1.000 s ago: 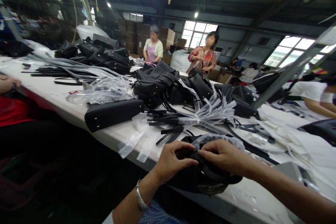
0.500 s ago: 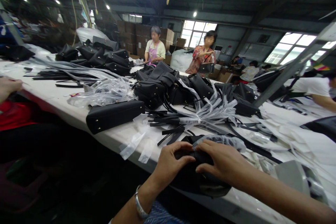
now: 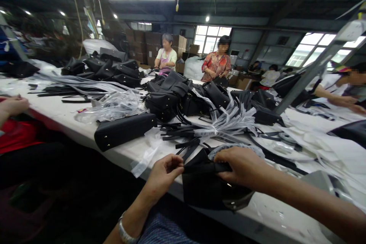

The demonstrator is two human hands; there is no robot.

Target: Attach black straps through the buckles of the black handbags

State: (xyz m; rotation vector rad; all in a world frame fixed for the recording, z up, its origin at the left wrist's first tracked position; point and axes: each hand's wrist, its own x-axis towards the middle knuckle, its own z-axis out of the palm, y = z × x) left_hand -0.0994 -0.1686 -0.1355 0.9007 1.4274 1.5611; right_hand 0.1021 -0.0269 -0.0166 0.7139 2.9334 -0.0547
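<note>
A black handbag [image 3: 203,187] rests at the table's near edge in front of me, with crumpled clear plastic [image 3: 213,153] by its top. Small metal studs show on its lower right part. My left hand [image 3: 164,175], a silver bangle on its wrist, is closed in a pinch at the bag's upper left corner. My right hand [image 3: 243,166] grips the bag's top edge, thumb in front and fingers over the top; its fingertips are partly hidden. Just beyond lies a bundle of black straps [image 3: 183,131] wrapped in clear plastic.
Several black bags [image 3: 166,101] are heaped mid-table, and another bag [image 3: 126,129] lies near the front edge. A slanted metal post [image 3: 300,80] rises at right. Co-workers stand across the table, and another person's hand [image 3: 14,105] shows at far left.
My left hand has moved left, away from my right hand, to the bag's corner. The bag's front now shows between my hands. Across the table, a co-worker's raised arm has come down.
</note>
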